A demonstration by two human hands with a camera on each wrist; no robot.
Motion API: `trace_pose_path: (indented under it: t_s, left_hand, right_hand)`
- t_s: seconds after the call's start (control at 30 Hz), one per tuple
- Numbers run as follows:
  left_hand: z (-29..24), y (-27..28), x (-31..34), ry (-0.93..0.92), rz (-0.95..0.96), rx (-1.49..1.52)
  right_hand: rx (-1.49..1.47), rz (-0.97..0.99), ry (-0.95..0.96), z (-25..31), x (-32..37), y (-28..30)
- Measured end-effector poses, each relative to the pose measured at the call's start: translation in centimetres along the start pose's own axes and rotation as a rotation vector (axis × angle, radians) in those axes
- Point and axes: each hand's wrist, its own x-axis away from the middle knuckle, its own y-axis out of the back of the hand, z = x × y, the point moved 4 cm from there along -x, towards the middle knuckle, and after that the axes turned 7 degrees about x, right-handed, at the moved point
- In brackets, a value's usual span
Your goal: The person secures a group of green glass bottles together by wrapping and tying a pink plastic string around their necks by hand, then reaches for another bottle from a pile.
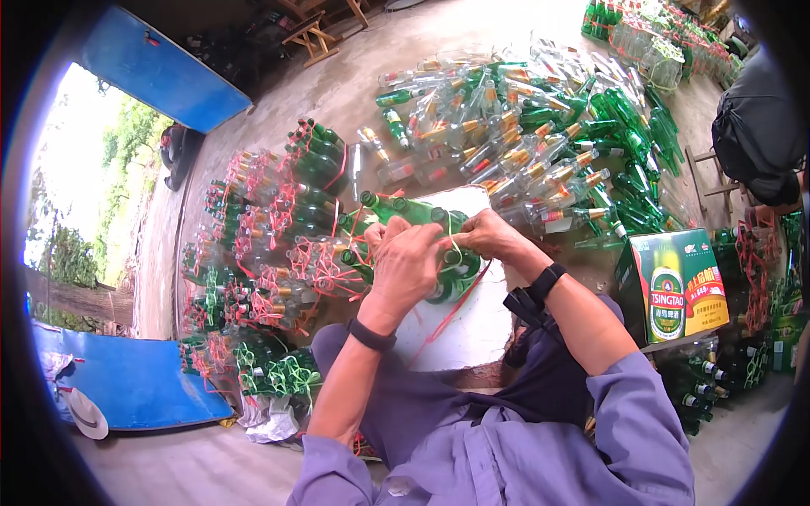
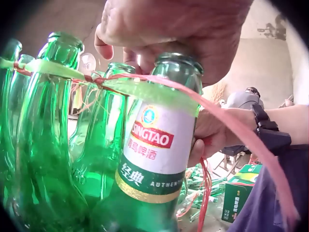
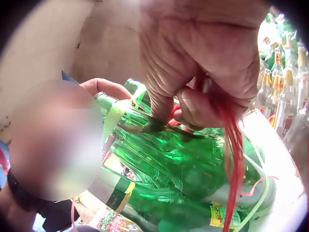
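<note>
A cluster of green Tsingtao beer bottles (image 1: 422, 221) lies on a white board (image 1: 472, 329) in front of me, bound at the necks with red and green plastic string (image 2: 145, 84). My left hand (image 1: 403, 268) presses down over the bottle tops; in the left wrist view its fingers (image 2: 145, 34) curl round the mouth of a labelled bottle (image 2: 154, 159). My right hand (image 1: 488, 234) pinches a bunch of red string (image 3: 234, 145) against the green bottles (image 3: 178, 159). The string trails down across the board.
Several tied bundles of bottles (image 1: 278, 253) are stacked to the left. A heap of loose clear and green bottles (image 1: 523, 126) lies ahead. A green Tsingtao carton (image 1: 675, 287) stands to the right, a seated person (image 1: 759, 126) at far right, blue panels (image 1: 135, 379) at left.
</note>
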Motion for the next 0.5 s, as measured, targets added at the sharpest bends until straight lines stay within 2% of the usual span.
trace_pose_path:
  t_s: [0.13,0.23,0.3,0.4,0.5]
  left_hand:
    - [-1.2,1.0,1.0,-0.013,-0.004,-0.123]
    - [-1.0,1.2,1.7,0.060,-0.001,-0.149]
    - [-1.2,1.6,1.8,0.078,-0.015,-0.168]
    - [-0.9,1.9,2.3,0.108,-0.044,-0.193]
    - [-0.8,2.0,2.7,0.153,-0.082,-0.175]
  right_hand:
    - [0.091,0.015,0.063,0.4,-0.1,0.1]
    - [-0.008,0.027,0.058,0.4,-0.1,0.3]
    - [-0.103,0.152,0.062,0.5,0.2,0.3]
    - [-0.116,0.189,0.131,1.0,0.7,0.6]
    - [-0.188,0.160,0.088,1.5,1.4,1.1]
